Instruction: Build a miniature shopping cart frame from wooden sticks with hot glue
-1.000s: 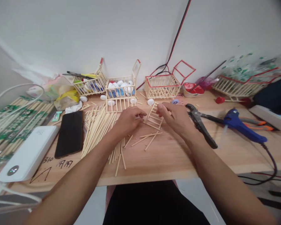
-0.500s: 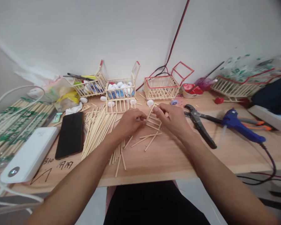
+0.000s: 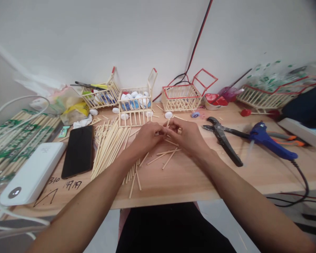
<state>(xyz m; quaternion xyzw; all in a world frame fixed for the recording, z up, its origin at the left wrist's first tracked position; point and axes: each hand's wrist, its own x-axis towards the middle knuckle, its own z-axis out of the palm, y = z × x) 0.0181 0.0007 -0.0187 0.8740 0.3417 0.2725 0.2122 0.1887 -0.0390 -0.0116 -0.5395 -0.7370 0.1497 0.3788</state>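
Observation:
My left hand (image 3: 149,135) and my right hand (image 3: 186,134) meet over the middle of the table, fingertips nearly touching. Between them is a small wooden stick frame (image 3: 171,142), mostly hidden by my fingers; one stick end pokes up above them. Both hands have their fingers closed on it. Several short loose sticks (image 3: 168,160) lie just in front of my hands. Beside my left forearm is a large pile of wooden sticks (image 3: 107,151).
Behind stand stick carts: one holding blue and white caps (image 3: 135,114), one red-edged (image 3: 181,102). Black-handled cutters (image 3: 223,144) and a blue glue gun (image 3: 272,142) lie right. A phone (image 3: 78,151), white power bank (image 3: 33,174) and bagged sticks (image 3: 23,140) are left.
My hands have come together around the stick frame, my left fingers reaching it from the left. The frame, plainly visible before, is now mostly covered.

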